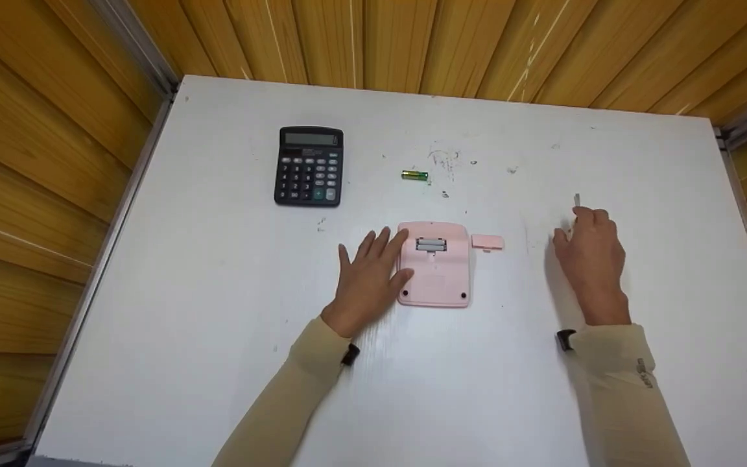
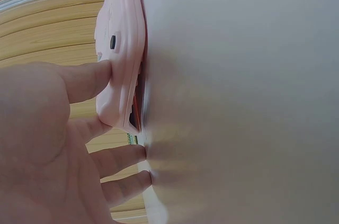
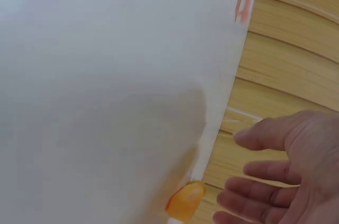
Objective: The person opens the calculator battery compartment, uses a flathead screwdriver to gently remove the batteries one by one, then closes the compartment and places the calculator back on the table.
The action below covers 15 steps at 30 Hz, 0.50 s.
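Note:
A pink calculator (image 1: 437, 279) lies face down, its compartment uncovered, showing two grey batteries (image 1: 431, 245). Along its left edge rests my left hand (image 1: 367, 282), fingers spread; in the left wrist view the thumb and index finger touch the casing, while other fingertips meet the table. Just right of the casing is a pink battery cover (image 1: 487, 242). My right hand (image 1: 591, 259) hovers farther right with loosely bent fingers, over what looks like a screwdriver. Its thin grey shaft (image 1: 576, 199) shows past the fingertips, and the orange handle (image 3: 186, 200) appears apart from the fingers in the right wrist view.
A black calculator (image 1: 309, 167) lies face up at the back left of the white table (image 1: 218, 292). Beyond the pink one is a green battery (image 1: 415, 175). Wood-patterned panels (image 1: 393, 45) stand along the table's back and sides.

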Each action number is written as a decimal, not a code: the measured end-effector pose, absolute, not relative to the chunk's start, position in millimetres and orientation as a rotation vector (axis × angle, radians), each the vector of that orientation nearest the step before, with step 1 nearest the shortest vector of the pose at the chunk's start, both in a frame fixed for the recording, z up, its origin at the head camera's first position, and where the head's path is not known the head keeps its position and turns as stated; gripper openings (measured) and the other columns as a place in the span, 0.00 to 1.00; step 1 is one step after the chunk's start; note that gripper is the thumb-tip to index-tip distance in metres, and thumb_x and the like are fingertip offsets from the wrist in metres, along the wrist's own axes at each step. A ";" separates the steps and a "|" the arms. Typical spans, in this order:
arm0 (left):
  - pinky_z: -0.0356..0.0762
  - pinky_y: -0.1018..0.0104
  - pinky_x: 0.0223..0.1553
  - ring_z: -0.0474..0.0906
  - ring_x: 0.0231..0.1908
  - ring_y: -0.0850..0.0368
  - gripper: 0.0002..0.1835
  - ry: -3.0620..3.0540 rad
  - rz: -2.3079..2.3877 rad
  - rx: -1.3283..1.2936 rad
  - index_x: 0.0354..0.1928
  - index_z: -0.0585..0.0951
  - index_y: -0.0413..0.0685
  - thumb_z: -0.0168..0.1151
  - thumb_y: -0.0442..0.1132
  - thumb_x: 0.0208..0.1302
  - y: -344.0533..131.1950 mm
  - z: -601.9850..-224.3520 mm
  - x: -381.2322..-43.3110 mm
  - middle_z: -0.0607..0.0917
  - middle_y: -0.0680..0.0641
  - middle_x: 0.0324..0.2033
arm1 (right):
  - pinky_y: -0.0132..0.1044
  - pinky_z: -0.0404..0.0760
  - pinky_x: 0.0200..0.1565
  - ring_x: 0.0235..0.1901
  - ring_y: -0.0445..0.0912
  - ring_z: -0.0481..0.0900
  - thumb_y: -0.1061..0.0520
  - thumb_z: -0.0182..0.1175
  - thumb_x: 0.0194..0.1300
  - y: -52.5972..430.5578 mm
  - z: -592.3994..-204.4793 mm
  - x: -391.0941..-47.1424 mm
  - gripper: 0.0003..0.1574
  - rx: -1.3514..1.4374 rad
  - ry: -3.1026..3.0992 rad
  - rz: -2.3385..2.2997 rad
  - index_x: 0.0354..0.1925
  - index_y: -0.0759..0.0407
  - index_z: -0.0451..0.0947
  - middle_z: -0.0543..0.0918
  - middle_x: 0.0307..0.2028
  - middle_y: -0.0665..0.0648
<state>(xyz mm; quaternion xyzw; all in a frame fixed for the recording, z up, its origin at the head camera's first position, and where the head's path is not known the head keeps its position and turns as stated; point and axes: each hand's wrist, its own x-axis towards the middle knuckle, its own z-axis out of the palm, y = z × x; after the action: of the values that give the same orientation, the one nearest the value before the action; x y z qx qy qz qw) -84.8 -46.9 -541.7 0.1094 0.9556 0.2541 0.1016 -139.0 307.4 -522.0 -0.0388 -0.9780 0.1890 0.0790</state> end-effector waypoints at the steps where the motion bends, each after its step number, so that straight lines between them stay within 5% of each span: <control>1: 0.37 0.23 0.73 0.48 0.82 0.42 0.39 2.822 0.751 0.321 0.86 0.56 0.62 0.56 0.58 0.81 -46.9 -541.4 -84.7 0.58 0.44 0.82 | 0.70 0.78 0.44 0.53 0.76 0.74 0.66 0.62 0.72 309.3 -522.3 -138.7 0.29 -0.141 -2.937 0.560 0.64 0.82 0.70 0.74 0.55 0.83; 15: 0.38 0.22 0.73 0.49 0.82 0.42 0.39 2.827 0.747 0.331 0.86 0.56 0.61 0.56 0.58 0.81 -47.0 -540.3 -84.7 0.59 0.43 0.82 | 0.67 0.79 0.45 0.47 0.75 0.74 0.61 0.57 0.77 332.5 -525.1 -138.7 0.33 -0.371 -3.120 0.545 0.65 0.88 0.63 0.71 0.52 0.85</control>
<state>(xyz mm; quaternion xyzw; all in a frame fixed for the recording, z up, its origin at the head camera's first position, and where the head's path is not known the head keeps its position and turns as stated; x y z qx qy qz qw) -84.7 -47.0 -540.3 0.1119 0.9559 0.2527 0.0993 -138.7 332.5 -525.1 -0.1164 -0.9781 0.1710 -0.0238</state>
